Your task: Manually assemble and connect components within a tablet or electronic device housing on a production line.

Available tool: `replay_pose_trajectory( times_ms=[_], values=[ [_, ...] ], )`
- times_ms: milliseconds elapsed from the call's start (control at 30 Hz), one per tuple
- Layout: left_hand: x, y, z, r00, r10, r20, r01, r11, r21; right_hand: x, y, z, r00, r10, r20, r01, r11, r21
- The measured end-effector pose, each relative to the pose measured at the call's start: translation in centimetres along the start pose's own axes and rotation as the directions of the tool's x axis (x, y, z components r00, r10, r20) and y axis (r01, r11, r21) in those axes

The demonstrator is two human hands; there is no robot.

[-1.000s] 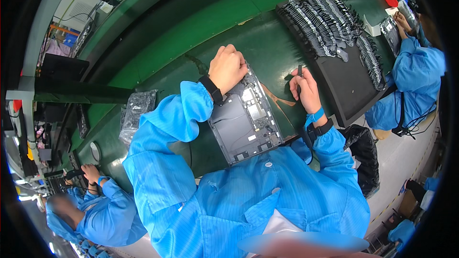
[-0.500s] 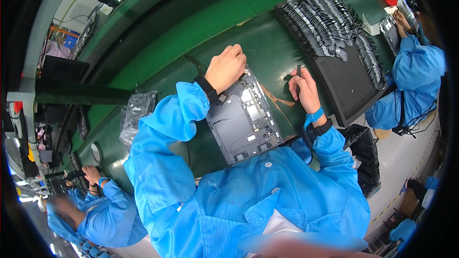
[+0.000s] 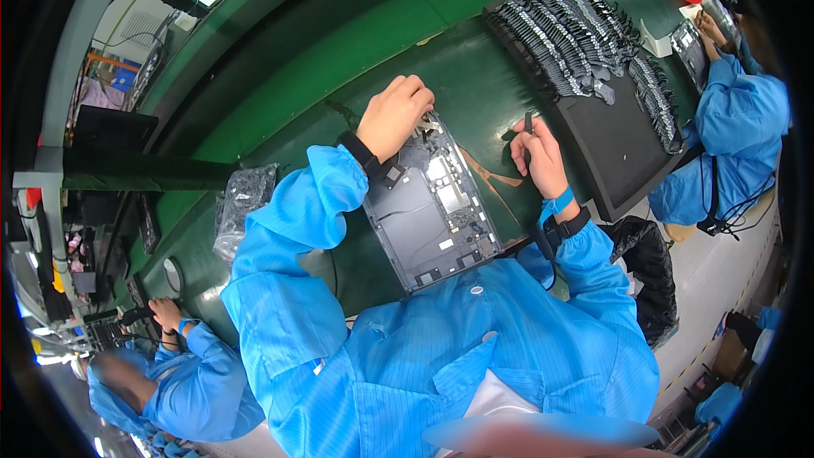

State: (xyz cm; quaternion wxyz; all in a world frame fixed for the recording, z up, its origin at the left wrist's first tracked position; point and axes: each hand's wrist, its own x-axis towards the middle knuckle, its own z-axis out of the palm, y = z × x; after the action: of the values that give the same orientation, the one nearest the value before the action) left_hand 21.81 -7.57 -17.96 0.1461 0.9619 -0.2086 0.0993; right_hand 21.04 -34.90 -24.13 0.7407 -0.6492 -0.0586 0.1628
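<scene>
In front of me lies an open grey laptop casing [image 3: 398, 220] with its boards and small parts exposed, set at a slant on the green bench. My left hand [image 3: 397, 117] is over its far edge, fingers bent and pressed together; whatever they pinch is hidden beneath them. To the right of the casing, my right hand [image 3: 541, 157] is raised with a slim black tool [image 3: 529, 123] between thumb and fingers, its exact kind unclear. Between the casing and that hand lies a brown strip [image 3: 496, 176].
A black foam tray [image 3: 606, 153] with rows of small dark cabled parts stands at the right. Clear plastic wrapping [image 3: 244, 208] lies at the left. A black bag [image 3: 649, 280] is beside my right elbow. Co-workers in blue sit on both sides.
My left hand has shifted very slightly left and toward the far side at the casing's edge. The right hand and the casing stay nearly as they were.
</scene>
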Motion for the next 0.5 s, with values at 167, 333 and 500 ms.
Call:
replay_pose_trajectory(
  times_ms=[167,333,500],
  values=[
    [0.4,-1.6,-0.2,0.972,0.221,0.079,-0.217,0.975,-0.055,0.0,-0.1,0.0,1.000,-0.004,0.009,0.004,1.000,0.006],
    [1.0,-1.8,-0.2,0.957,0.241,0.163,-0.241,0.970,-0.018,0.0,-0.2,0.0,1.000,0.002,-0.001,-0.002,1.000,0.007],
    [1.5,-2.2,0.1,0.925,0.339,0.170,-0.353,0.934,0.058,0.0,-0.4,0.1,1.000,0.004,0.001,-0.004,1.000,-0.003]
  ],
)
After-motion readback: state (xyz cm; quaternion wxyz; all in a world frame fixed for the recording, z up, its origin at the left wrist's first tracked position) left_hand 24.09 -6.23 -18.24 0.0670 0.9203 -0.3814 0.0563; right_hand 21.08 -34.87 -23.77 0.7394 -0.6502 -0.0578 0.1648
